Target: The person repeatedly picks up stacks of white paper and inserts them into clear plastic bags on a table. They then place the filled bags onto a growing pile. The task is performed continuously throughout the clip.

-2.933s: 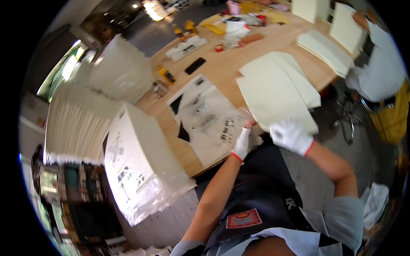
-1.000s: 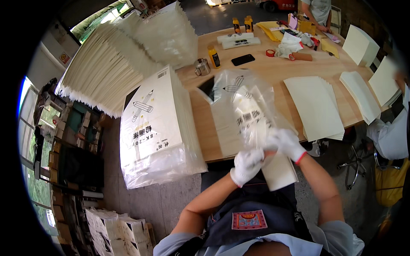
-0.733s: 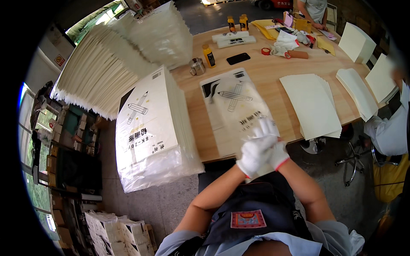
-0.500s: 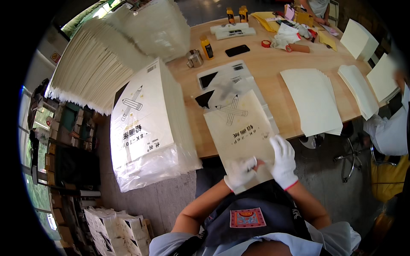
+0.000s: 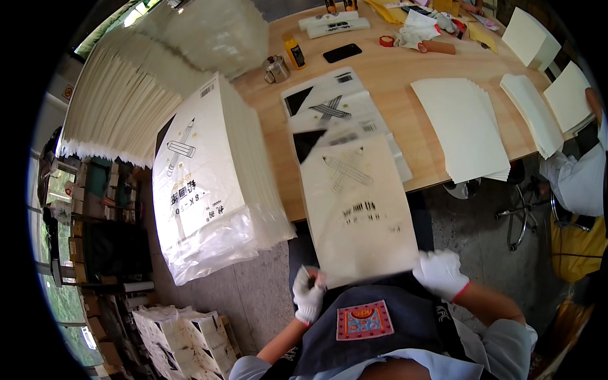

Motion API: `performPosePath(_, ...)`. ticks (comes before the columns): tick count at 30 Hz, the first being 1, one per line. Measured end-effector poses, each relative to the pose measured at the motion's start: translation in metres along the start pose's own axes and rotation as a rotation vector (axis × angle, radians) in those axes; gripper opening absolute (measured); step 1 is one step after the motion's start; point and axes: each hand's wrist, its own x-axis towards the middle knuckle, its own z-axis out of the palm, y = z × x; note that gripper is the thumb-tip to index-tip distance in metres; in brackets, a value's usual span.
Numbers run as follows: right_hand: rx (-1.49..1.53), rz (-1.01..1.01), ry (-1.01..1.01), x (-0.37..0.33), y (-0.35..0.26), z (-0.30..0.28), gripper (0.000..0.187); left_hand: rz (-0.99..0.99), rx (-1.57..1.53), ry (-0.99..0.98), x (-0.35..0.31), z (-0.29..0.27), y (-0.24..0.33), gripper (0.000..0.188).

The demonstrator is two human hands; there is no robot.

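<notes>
A printed plastic bag (image 5: pixel 361 221) with cream paper inside slopes from the table edge down to my lap, its print blurred by motion. My left hand (image 5: pixel 308 295), in a white glove with bare fingertips showing, is closed at the bag's lower left corner. At the lower right corner my right hand (image 5: pixel 441 274), gloved in white, is closed on the bag's edge. Under the bag's far end lie more printed plastic bags (image 5: pixel 329 109), with black corners and crossed pencils. To the left stands a tall stack of filled bags (image 5: pixel 206 161), its front overhanging the table edge.
Loose cream sheets (image 5: pixel 459 126) lie in stacks at the right. A phone (image 5: pixel 342 53), a yellow bottle (image 5: pixel 294 52) and a metal cup (image 5: pixel 276 69) sit farther back. Another person's sleeve (image 5: pixel 579 180) shows at far right. Wrapped packs (image 5: pixel 183 339) stand on the floor at lower left.
My hands have moved apart, the left one to the left and down, the right one down and outward. The bag has come lower and straightened toward me.
</notes>
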Motion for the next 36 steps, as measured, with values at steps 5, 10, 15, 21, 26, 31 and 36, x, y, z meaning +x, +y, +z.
performPosePath(5, 0.137, -0.1, -0.517, -0.02, -0.011, -0.002, 0.024, 0.064, 0.358, -0.458, -0.023, -0.023, 0.025, 0.016)
performPosePath(10, 0.127, -0.114, 0.085, 0.035, 0.002, -0.003, 0.023, 0.213, 0.31, -0.071, 0.038, 0.016, 0.024, 0.016)
performPosePath(15, 0.138, -0.081, -0.046, 0.017, 0.017, 0.014, 0.029, 0.19, 0.686, -0.163, 0.022, -0.013, -0.028, 0.018)
performPosePath(21, 0.739, 0.405, 0.08, 0.035, 0.059, 0.045, 0.028, -0.032, 0.258, 0.011, 0.037, -0.028, -0.063, 0.017)
performPosePath(26, 1.654, 0.604, 0.146, 0.097, 0.058, 0.105, 0.031, -0.133, 0.217, -0.164, 0.099, 0.024, -0.025, 0.027)
performPosePath(31, 2.159, 0.266, -0.043, 0.125, 0.002, 0.131, 0.036, 0.246, 0.359, -0.264, 0.092, 0.022, 0.133, 0.018)
performPosePath(36, 2.202, -0.083, -0.182, 0.184, -0.059, 0.005, 0.041, 0.773, 0.603, 0.156, 0.059, -0.06, 0.198, 0.02)
